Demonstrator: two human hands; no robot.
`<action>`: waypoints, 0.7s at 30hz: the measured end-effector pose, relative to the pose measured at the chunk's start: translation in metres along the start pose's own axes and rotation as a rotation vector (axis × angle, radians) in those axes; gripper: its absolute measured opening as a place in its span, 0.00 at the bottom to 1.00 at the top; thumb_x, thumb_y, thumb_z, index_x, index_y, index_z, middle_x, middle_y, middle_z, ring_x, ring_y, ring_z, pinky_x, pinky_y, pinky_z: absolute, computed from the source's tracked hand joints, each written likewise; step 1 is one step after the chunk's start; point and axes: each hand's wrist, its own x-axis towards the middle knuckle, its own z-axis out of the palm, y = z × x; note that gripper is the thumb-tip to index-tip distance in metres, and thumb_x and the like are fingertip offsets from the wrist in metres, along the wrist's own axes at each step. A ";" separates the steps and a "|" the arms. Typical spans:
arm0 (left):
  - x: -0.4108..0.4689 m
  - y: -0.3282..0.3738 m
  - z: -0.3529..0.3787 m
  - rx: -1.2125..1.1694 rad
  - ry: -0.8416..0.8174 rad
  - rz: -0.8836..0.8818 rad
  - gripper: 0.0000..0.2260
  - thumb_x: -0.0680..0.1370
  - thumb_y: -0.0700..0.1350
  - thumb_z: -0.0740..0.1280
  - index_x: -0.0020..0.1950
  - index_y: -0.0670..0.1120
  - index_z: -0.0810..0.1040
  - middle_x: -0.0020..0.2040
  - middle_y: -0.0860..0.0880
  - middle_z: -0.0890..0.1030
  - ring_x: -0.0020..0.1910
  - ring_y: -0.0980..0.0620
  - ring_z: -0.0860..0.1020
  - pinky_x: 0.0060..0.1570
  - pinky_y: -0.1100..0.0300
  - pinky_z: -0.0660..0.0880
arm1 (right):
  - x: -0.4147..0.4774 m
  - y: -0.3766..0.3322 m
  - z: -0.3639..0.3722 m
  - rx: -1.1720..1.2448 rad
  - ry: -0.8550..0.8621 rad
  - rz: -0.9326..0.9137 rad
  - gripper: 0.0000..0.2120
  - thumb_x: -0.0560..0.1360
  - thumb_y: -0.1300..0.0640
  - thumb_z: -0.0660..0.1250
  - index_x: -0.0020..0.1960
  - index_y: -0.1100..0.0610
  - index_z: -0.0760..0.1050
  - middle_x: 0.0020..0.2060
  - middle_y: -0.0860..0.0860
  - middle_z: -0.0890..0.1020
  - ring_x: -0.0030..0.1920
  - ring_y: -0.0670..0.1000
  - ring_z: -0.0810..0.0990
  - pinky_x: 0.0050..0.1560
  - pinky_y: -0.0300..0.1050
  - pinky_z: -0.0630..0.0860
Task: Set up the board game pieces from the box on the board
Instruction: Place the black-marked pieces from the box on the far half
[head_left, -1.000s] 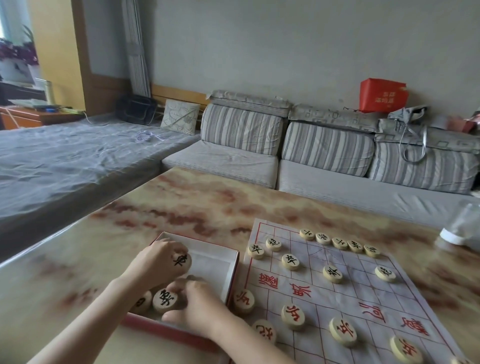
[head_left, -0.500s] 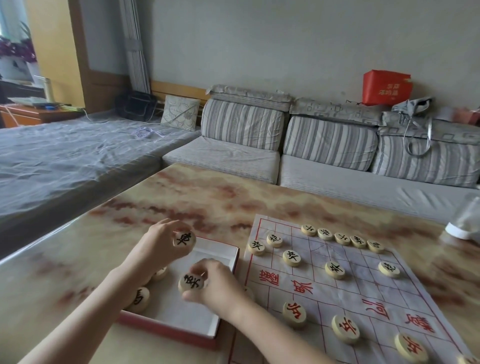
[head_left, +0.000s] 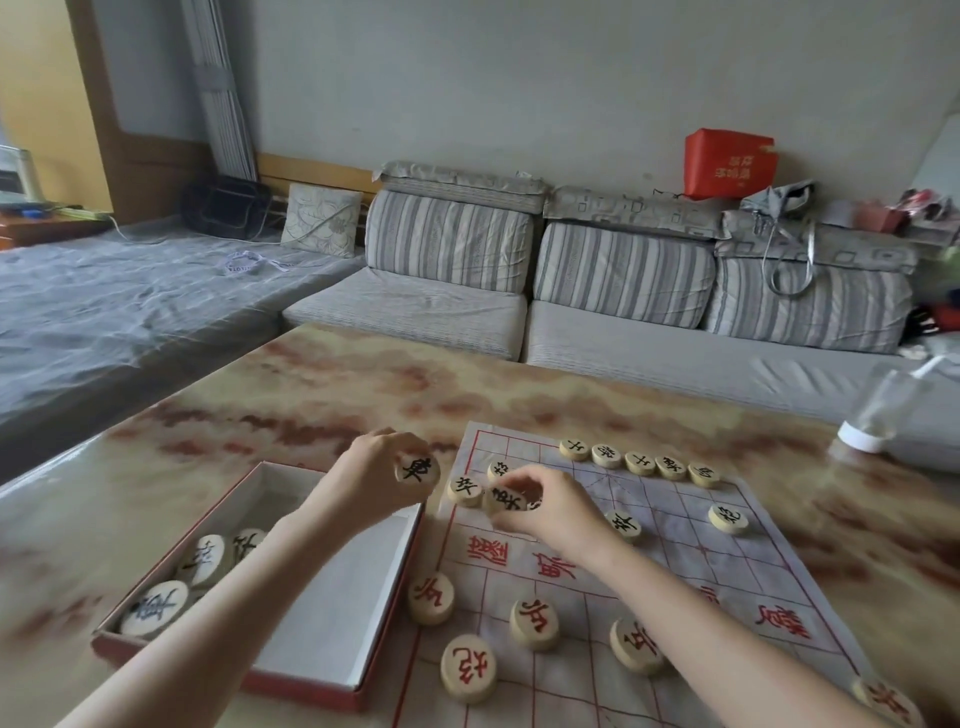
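Lying on a marbled table (head_left: 311, 395), the board (head_left: 675, 499) faces a striped sofa (head_left: 623, 275).

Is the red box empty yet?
Not empty. The box holds a few round pieces at its near left end; the rest shows bare white bottom.

The left forearm (head_left: 234, 587) lay from about seven o'clock up toward one o'clock, ending in the left hand (head_left: 376, 480). Its curled fingers and thumb pinched a round game piece (head_left: 417, 470), marked face toward the camera. The right forearm (head_left: 701, 618) lay from five o'clock toward eleven o'clock. The right hand (head_left: 553, 506), knuckles up, pinched a second piece (head_left: 506, 500) at its fingertips. The hands were near each other without touching, the left at the right's nine o'clock.
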 end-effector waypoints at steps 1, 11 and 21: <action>0.004 0.005 0.006 -0.005 -0.007 0.005 0.12 0.68 0.49 0.73 0.51 0.52 0.81 0.46 0.52 0.79 0.44 0.53 0.79 0.50 0.61 0.75 | 0.003 0.006 -0.005 0.005 0.010 0.012 0.23 0.64 0.55 0.77 0.58 0.53 0.77 0.52 0.48 0.81 0.53 0.47 0.78 0.50 0.35 0.72; 0.053 0.027 0.065 -0.054 -0.081 -0.006 0.15 0.69 0.51 0.70 0.54 0.50 0.80 0.51 0.51 0.82 0.49 0.53 0.79 0.52 0.62 0.75 | 0.059 0.066 -0.036 0.004 0.107 0.098 0.24 0.64 0.60 0.78 0.58 0.57 0.76 0.53 0.52 0.81 0.52 0.49 0.77 0.56 0.41 0.72; 0.105 0.010 0.094 -0.078 -0.083 0.001 0.19 0.70 0.49 0.72 0.59 0.48 0.75 0.52 0.50 0.80 0.46 0.53 0.79 0.45 0.62 0.75 | 0.145 0.095 -0.040 -0.307 0.189 0.099 0.22 0.67 0.53 0.73 0.60 0.52 0.75 0.58 0.56 0.75 0.62 0.54 0.71 0.64 0.44 0.67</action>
